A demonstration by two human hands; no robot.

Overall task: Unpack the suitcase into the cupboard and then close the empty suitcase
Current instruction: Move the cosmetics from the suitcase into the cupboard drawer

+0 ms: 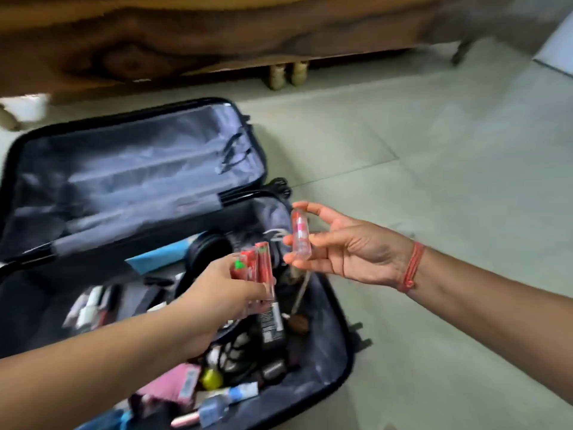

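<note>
Holding the open suitcase [139, 169] below me, I see it lying flat on the pale tiled floor [434, 150], dark-shelled with shiny grey lining. Its far half is bare fabric; the near half is heaped with small toiletries, among them a pink box [173, 383], a yellow cap [211, 378] and a black adapter [273, 327]. My left hand [217, 293] is curled round a bunch of red tubes [262, 265] above that heap. My right hand [350, 249], a red thread [412, 266] round its wrist, pinches a small clear bottle [300, 235] with a pink-red label upright between thumb and fingertips, just beside the tubes. Dark wooden furniture [217, 35] stands beyond the case.
</note>
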